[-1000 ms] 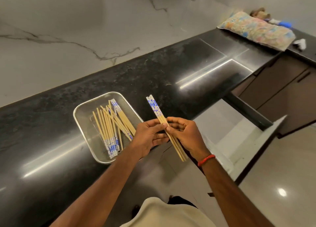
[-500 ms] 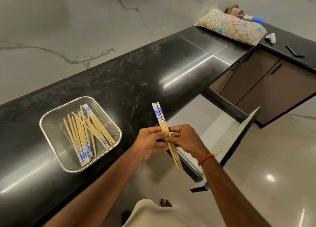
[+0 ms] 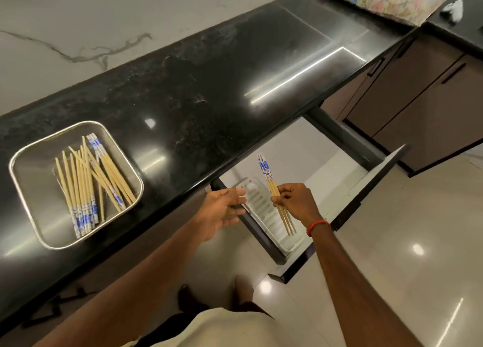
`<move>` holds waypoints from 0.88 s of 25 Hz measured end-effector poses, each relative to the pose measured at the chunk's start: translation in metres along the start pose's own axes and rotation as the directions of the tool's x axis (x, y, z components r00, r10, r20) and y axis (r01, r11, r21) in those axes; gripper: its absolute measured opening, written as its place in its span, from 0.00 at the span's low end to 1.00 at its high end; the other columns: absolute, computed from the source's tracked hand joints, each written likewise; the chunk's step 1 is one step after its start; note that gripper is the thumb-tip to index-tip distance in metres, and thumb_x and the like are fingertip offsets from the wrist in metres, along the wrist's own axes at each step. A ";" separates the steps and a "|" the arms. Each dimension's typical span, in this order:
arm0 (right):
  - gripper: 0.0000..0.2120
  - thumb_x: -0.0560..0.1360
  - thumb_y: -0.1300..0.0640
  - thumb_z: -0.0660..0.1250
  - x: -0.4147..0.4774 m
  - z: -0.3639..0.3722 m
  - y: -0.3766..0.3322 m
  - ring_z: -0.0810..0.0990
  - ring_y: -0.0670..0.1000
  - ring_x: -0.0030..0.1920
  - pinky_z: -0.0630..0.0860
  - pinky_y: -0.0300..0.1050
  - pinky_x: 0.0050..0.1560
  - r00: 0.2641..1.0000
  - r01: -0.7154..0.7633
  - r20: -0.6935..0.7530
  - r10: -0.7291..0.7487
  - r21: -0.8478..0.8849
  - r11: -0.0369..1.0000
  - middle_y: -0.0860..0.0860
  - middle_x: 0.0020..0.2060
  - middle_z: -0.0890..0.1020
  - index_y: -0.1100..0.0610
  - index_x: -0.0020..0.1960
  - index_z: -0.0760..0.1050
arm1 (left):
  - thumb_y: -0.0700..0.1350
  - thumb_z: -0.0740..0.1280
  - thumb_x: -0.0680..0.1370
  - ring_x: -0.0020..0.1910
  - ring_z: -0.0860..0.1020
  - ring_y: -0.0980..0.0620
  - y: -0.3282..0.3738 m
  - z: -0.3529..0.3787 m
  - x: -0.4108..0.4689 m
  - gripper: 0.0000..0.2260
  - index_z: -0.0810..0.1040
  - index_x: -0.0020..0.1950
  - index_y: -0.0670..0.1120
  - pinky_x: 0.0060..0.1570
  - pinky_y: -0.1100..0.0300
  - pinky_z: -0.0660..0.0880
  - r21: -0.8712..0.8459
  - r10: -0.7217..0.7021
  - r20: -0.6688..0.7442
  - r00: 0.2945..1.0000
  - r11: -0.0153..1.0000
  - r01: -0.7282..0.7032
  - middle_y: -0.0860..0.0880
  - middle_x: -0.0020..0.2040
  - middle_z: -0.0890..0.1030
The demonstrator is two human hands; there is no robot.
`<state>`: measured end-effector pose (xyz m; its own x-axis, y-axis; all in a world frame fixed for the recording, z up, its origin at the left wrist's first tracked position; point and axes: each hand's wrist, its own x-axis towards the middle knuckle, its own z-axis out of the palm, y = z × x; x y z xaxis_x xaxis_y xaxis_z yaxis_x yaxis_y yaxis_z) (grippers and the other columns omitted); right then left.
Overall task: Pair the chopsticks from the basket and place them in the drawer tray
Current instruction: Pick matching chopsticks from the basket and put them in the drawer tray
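1. Head view, step: right hand (image 3: 296,204), fingers clamped on a pair of chopsticks (image 3: 267,172), hovers above the drawer tray (image 3: 258,206); left hand (image 3: 222,210) has its fingers apart and holds nothing. The pair is best lowered level, lengthwise, with the ends even.
2. Head view, appearance: pale shafts with blue-patterned tops. The loose chopsticks (image 3: 86,179) lie in the basket (image 3: 34,182) on the worktop (image 3: 209,85), left.

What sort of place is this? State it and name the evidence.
Probably a home kitchen: a glossy black stone countertop, brown cabinet doors below, and an open drawer with a white cutlery tray.
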<state>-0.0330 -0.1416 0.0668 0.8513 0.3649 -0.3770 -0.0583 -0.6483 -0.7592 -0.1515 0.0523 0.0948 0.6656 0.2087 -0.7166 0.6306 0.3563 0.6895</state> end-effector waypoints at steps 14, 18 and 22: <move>0.07 0.71 0.56 0.75 0.044 0.069 0.075 0.82 0.60 0.46 0.77 0.48 0.46 0.970 -0.089 0.167 0.175 -0.430 0.899 0.57 0.43 0.83 0.58 0.47 0.83 | 0.52 0.67 0.81 0.56 0.84 0.45 -0.047 0.023 0.005 0.12 0.83 0.59 0.47 0.62 0.47 0.77 -0.010 -0.125 -0.134 0.983 0.992 0.124 0.48 0.57 0.86; 0.09 0.72 0.56 0.73 0.045 0.078 0.079 0.82 0.62 0.48 0.79 0.50 0.48 0.970 -0.047 0.189 0.151 -0.468 0.882 0.61 0.45 0.84 0.60 0.48 0.82 | 0.53 0.68 0.80 0.56 0.84 0.45 -0.052 0.023 0.005 0.12 0.83 0.58 0.48 0.59 0.48 0.78 0.007 -0.114 -0.133 0.985 0.993 0.116 0.48 0.56 0.86; 0.07 0.72 0.62 0.69 0.044 0.081 0.080 0.82 0.62 0.48 0.79 0.50 0.48 0.974 -0.027 0.185 0.133 -0.488 0.872 0.61 0.45 0.84 0.59 0.48 0.84 | 0.53 0.69 0.80 0.55 0.85 0.46 -0.056 0.020 0.008 0.12 0.83 0.58 0.48 0.53 0.52 0.79 -0.006 -0.128 -0.130 0.983 0.992 0.128 0.48 0.55 0.86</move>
<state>-0.0426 -0.1233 -0.0537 0.7249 0.3924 -0.5662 0.1808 -0.9015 -0.3933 -0.1736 0.0158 0.0526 0.5218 0.2783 -0.8064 0.7082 0.3857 0.5914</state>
